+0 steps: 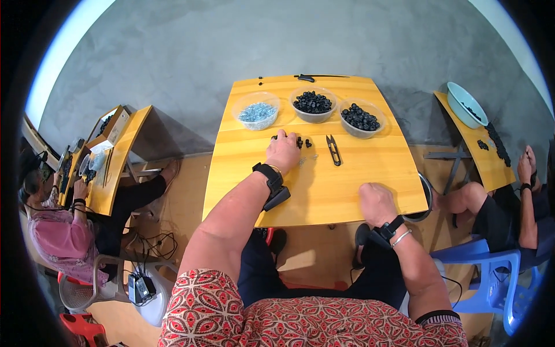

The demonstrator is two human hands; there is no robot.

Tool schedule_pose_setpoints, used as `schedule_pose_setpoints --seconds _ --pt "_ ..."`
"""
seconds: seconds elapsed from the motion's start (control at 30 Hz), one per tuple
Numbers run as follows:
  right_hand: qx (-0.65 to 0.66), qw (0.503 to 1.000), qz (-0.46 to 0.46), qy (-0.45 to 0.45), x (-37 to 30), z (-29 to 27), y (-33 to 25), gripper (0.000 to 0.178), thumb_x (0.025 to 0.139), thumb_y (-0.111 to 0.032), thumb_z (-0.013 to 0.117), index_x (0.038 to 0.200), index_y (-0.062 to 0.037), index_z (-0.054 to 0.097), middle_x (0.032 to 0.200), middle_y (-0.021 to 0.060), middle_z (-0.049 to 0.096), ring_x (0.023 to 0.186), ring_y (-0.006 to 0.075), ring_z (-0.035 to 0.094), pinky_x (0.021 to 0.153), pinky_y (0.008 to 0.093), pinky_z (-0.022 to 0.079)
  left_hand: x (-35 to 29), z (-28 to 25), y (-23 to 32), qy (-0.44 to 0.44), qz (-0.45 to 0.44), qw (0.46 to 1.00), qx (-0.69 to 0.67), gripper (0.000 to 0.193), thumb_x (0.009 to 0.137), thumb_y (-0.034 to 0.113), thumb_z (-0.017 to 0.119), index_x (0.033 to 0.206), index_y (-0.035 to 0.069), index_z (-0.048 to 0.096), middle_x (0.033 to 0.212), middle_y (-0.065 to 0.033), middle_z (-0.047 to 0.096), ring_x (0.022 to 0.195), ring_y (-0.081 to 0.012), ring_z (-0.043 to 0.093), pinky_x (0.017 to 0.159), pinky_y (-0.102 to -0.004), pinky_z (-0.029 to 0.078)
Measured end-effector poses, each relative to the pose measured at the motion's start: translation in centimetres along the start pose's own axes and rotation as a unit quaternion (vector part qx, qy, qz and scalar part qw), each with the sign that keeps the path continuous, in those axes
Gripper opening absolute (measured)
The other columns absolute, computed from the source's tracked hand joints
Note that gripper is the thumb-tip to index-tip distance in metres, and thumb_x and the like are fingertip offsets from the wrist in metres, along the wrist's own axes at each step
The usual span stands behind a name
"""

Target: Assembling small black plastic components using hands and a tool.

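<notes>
My left hand [283,151] reaches across the yellow wooden table [254,196], fingers bent down and drawn together among small black parts [308,143]. Its fingertips touch some of them; whatever is between the fingers is hidden. A few tiny clear pieces [312,157] lie beside that hand. Near the front right edge, my right hand [377,203] rests as a fist on the tabletop, its inside out of sight. Black thread snips [333,150] lie between the hands, tips pointing away from me. Beyond stand a bowl of light-blue clear pieces [258,112] and two bowls of black parts [313,103] [360,119].
A thin black tool [306,77] lies along the far table edge, near two small black bits [260,81]. At left, a person [60,231] works at another table; at right, a second person [523,214] sits by a table with a pale green basin [466,106]. A grey wall rises behind.
</notes>
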State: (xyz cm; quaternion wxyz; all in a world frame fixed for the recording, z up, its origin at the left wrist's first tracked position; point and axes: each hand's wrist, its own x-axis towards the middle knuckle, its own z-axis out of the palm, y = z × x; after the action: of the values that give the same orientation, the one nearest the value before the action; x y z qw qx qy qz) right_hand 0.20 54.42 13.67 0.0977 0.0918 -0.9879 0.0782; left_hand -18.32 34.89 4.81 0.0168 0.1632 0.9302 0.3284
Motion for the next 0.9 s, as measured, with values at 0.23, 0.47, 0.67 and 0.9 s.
schedule_pose_setpoints --seconds 0.23,0.47,0.67,0.9 --pt "0.001 1.0 0.006 0.0 -0.9 -0.9 0.6 0.009 0.068 -0.003 0.047 0.077 -0.0043 0.048 0.069 0.0139 0.054 0.07 0.0324 0.053 0.061 0.0407 0.042 -0.1 -0.6 1.6 -0.037 0.019 0.999 -0.025 0.032 0.075 0.021 0.054 0.105 0.011 0.057 0.111 -0.0157 0.047 0.096 -0.0349 0.052 0.083 -0.0412 0.043" --pt "-0.026 1.0 0.013 -0.003 -1.0 -1.1 1.4 0.01 0.068 -0.002 0.047 0.078 -0.0048 0.048 0.069 0.0133 0.054 0.07 0.0318 0.053 0.061 0.0407 0.042 0.7 -1.1 0.6 -0.055 0.048 0.993 -0.091 0.038 0.076 0.01 0.049 0.114 0.012 0.052 0.114 -0.0148 0.047 0.099 -0.0329 0.051 0.085 -0.04 0.043" --pt "-0.018 1.0 0.026 0.002 -1.0 -1.6 1.6 0.01 0.068 -0.002 0.047 0.078 -0.0052 0.048 0.07 0.013 0.055 0.07 0.0319 0.054 0.061 0.0408 0.042 1.0 -2.9 -0.2 -0.043 0.108 0.978 -0.173 0.046 0.078 -0.001 0.041 0.123 0.009 0.044 0.12 -0.0195 0.047 0.103 -0.0323 0.051 0.084 -0.0346 0.044" --pt "-0.023 0.999 0.023 0.008 -1.7 -1.9 2.5 0.01 0.068 -0.002 0.046 0.078 -0.0056 0.048 0.068 0.0128 0.054 0.069 0.032 0.054 0.061 0.0414 0.042 -3.2 -4.0 -3.5 -0.041 0.032 0.983 -0.174 0.087 0.072 0.035 0.065 0.129 -0.009 0.018 0.129 -0.0257 0.031 0.124 -0.0354 0.028 0.101 -0.038 0.026"
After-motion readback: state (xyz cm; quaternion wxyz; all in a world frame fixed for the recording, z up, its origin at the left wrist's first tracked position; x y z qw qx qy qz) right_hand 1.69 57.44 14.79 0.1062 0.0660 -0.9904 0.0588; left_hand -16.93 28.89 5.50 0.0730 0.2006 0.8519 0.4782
